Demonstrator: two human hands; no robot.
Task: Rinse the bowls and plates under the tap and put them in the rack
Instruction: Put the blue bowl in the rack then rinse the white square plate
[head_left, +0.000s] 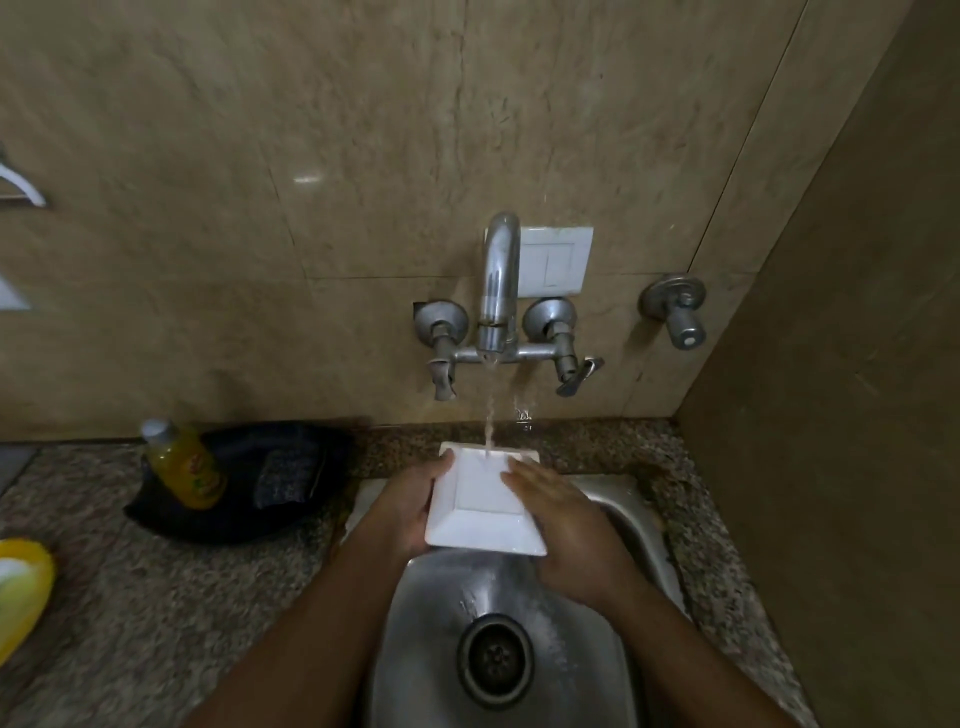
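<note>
A white square plate (480, 506) is held over the steel sink (519, 623), tilted up at its far edge. Water runs from the chrome tap (498, 280) onto the plate's far rim. My left hand (410, 506) grips the plate's left edge, thumb on top and fingers underneath. My right hand (563, 530) lies on the plate's right side with its fingers stretched flat across the inner face. No rack shows in this view.
A yellow bottle (182, 462) stands in a dark tray (244, 483) on the granite counter left of the sink. A yellow object (21, 592) sits at the left edge. A spare wall valve (675, 312) and a side wall (841, 415) close off the right.
</note>
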